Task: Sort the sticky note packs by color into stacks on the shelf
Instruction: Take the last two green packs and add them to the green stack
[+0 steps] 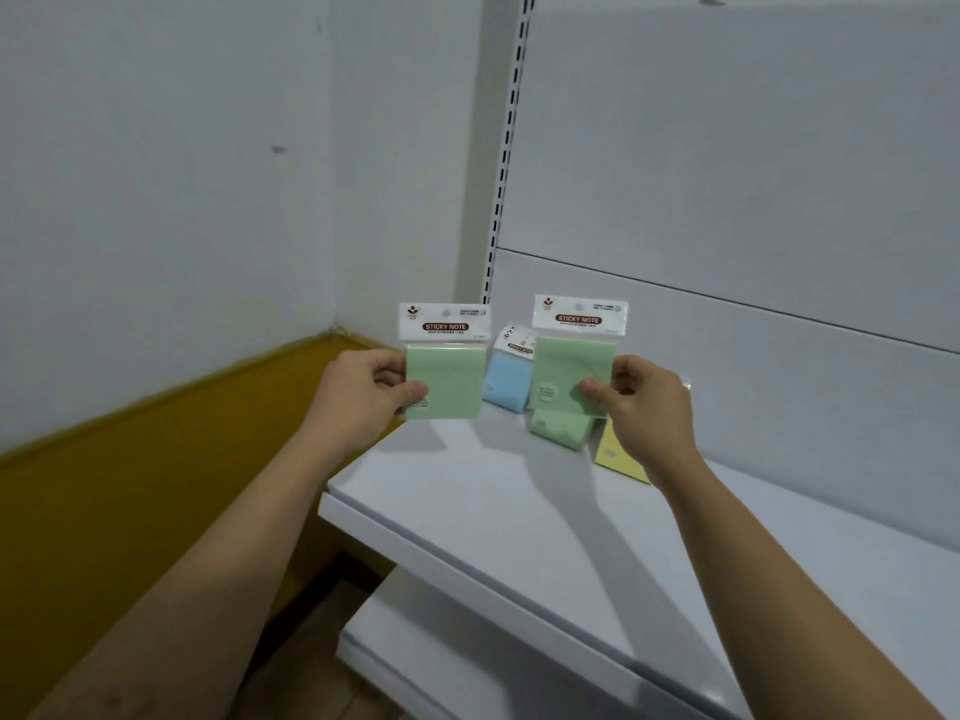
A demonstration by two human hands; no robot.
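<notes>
My left hand (363, 394) pinches a green sticky note pack (447, 376) by its left edge, held upright above the shelf's left end. My right hand (647, 402) pinches a second green pack (569, 371) by its right edge, also upright. On the white shelf (519, 511) behind them lie a blue pack (506, 381), another green pack (558, 431) and a yellow pack (615, 454), the yellow one partly hidden by my right wrist.
The shelf's back panel (727, 330) rises behind the packs, with a slotted upright (501, 189) at its left. A white wall and a yellow-brown ledge (156, 459) lie to the left. A lower shelf (441, 657) sits below the front edge.
</notes>
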